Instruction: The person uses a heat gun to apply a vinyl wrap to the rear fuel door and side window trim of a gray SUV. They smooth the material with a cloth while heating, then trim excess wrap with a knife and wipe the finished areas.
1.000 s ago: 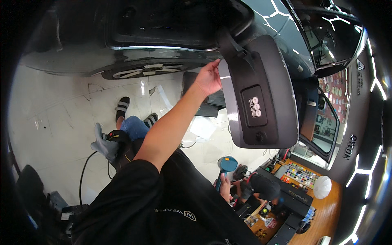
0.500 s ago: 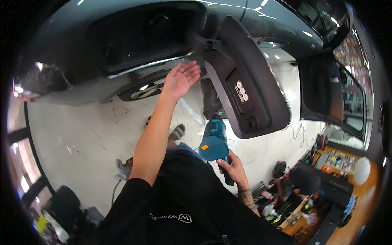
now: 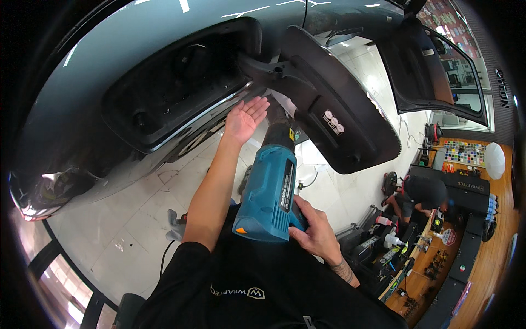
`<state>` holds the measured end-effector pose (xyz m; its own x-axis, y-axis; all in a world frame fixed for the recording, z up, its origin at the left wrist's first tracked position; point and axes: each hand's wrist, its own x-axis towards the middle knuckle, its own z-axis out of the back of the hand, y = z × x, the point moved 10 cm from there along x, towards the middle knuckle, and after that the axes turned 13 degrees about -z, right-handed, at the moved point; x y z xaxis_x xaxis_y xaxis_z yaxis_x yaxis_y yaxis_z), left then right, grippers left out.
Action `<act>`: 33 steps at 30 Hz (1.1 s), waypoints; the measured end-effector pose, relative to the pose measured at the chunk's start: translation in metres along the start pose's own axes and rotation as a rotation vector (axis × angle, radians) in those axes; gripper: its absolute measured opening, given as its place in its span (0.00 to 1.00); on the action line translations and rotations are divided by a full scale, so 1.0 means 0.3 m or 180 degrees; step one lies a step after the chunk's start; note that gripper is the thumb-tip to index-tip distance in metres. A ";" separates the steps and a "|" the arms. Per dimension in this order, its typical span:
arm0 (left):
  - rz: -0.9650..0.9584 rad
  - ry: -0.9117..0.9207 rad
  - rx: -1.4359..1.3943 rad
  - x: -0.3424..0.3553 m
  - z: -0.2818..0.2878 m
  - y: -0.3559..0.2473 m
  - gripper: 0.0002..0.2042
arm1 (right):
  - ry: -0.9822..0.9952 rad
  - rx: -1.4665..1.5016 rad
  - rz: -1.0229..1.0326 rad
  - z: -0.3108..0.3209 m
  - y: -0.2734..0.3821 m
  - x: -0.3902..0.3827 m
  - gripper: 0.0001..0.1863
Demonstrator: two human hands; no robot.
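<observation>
A teal heat gun (image 3: 266, 192) with a black nozzle is gripped by its handle in my right hand (image 3: 316, 230). Its nozzle points away from me, toward the swung-out charging-port flap (image 3: 342, 107) of a dark grey car. My left hand (image 3: 246, 120) holds nothing; its palm faces up and its fingers are stretched out, left of the nozzle. Beyond that hand lies the black port recess (image 3: 181, 88) in the car body, joined to the flap by a curved hinge arm (image 3: 274, 71). Round white stickers (image 3: 332, 122) sit on the flap's inner face.
An open car door (image 3: 433, 71) stands at the far right. Lower right, a co-worker (image 3: 424, 192) bends beside a wooden workbench (image 3: 449, 233) with tools and bottles. A black cable (image 3: 164, 255) runs over the pale tiled floor (image 3: 142, 219).
The heat gun has risen closer to me, and its nozzle now sits near my left hand. My view has shifted, and the flap appears turned. The co-worker's posture differs.
</observation>
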<state>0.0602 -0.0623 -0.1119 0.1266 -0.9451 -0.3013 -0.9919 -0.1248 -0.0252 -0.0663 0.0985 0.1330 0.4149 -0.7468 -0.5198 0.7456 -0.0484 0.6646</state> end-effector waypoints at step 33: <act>-0.0060 -0.0766 0.0000 0.020 0.239 -0.008 0.19 | -0.0210 0.0116 -0.0548 -0.009 0.108 0.094 0.33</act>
<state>0.0624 -0.0459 -0.1820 0.1381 -0.8435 -0.5191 -0.9894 -0.1417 -0.0331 -0.0290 0.0777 0.1383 0.2469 -0.7671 -0.5921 0.7828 -0.2023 0.5884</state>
